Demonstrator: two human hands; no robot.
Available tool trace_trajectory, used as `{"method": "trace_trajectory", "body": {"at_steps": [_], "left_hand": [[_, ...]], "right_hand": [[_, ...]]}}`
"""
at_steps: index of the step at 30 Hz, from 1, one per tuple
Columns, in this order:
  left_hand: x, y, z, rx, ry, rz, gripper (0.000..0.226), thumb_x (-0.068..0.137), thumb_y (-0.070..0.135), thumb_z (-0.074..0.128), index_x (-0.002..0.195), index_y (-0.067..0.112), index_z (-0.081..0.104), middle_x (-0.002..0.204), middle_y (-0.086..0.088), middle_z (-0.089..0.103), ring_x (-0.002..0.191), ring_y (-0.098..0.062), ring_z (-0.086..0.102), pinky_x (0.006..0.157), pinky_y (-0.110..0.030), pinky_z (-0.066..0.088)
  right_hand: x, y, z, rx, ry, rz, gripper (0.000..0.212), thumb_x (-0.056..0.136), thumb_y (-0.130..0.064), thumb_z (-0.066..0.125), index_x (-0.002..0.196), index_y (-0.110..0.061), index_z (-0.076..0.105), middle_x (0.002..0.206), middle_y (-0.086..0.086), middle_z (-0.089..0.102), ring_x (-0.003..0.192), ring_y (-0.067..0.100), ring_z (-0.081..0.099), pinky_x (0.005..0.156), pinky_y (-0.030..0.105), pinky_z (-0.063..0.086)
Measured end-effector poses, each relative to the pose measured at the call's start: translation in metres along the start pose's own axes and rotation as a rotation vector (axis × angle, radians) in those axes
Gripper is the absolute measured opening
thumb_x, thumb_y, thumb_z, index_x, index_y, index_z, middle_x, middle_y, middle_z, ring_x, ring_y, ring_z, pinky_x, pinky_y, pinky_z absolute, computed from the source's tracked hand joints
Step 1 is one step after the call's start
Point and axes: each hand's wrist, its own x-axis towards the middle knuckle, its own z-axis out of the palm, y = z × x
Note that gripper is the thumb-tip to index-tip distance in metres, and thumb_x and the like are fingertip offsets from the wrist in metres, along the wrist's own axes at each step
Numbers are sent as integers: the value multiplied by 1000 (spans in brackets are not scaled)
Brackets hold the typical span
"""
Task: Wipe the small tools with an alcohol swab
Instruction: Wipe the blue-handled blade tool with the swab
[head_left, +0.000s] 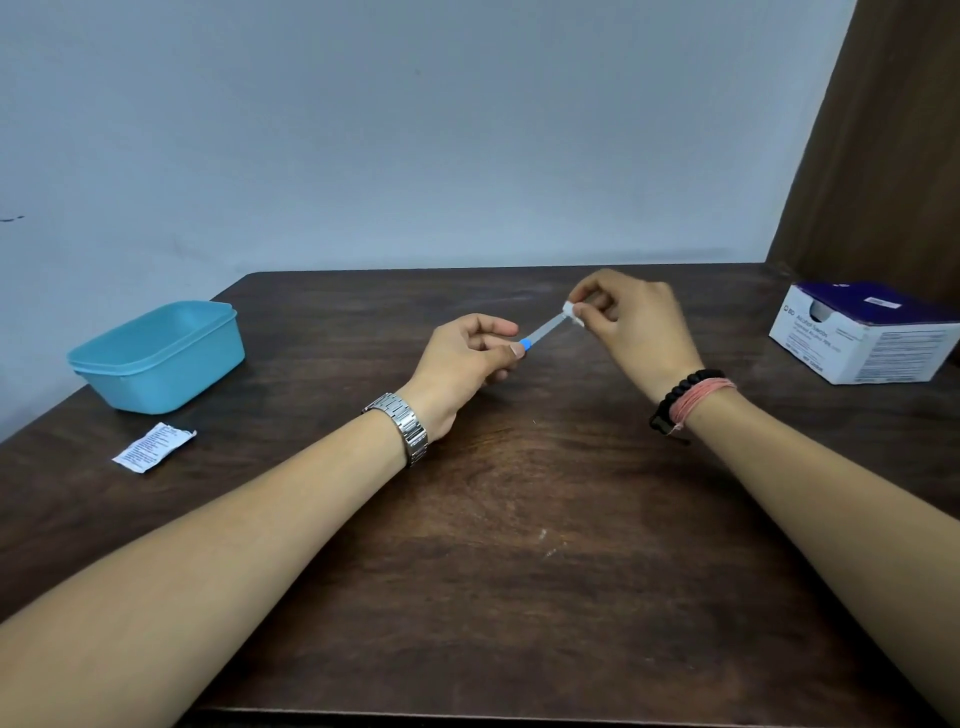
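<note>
Above the middle of the dark wooden table (519, 493), my left hand (467, 358) grips the blue-collared handle end of a small slim tool (545, 330) with a pale metal shaft. The shaft points up and to the right. My right hand (628, 322) pinches a folded white alcohol swab (573, 313) around the shaft's far tip. The tip itself is hidden inside the swab.
A light blue plastic tub (156, 358) stands at the table's left edge, with a torn white swab wrapper (154, 447) lying in front of it. A white and purple box of alcohol swabs (867, 332) sits at the far right, beside a brown curtain.
</note>
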Motion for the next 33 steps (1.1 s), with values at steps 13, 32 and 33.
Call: {"method": "trace_trajectory", "body": {"at_steps": [13, 32, 33], "left_hand": [[-1, 0, -1, 58, -1, 48, 17, 87, 8, 71, 101, 15, 65, 87, 1, 74, 81, -7, 64, 58, -15, 46], [0, 2, -2, 82, -24, 49, 28, 91, 3, 66, 116, 14, 63, 84, 5, 68, 72, -3, 59, 57, -17, 46], [0, 2, -2, 76, -20, 54, 30, 91, 1, 64, 118, 15, 63, 84, 5, 66, 70, -3, 58, 57, -17, 46]], "right_hand": [[-9, -13, 8, -44, -110, -107, 6, 88, -23, 66, 92, -27, 67, 77, -12, 67, 72, 7, 63, 73, 36, 55], [-1, -6, -3, 67, 59, 26, 6, 89, -22, 65, 95, -22, 67, 76, -13, 66, 69, 10, 63, 72, 36, 55], [-1, -7, -3, 130, 64, 66, 8, 89, -20, 65, 97, -20, 68, 77, -9, 67, 67, 8, 62, 70, 33, 56]]}}
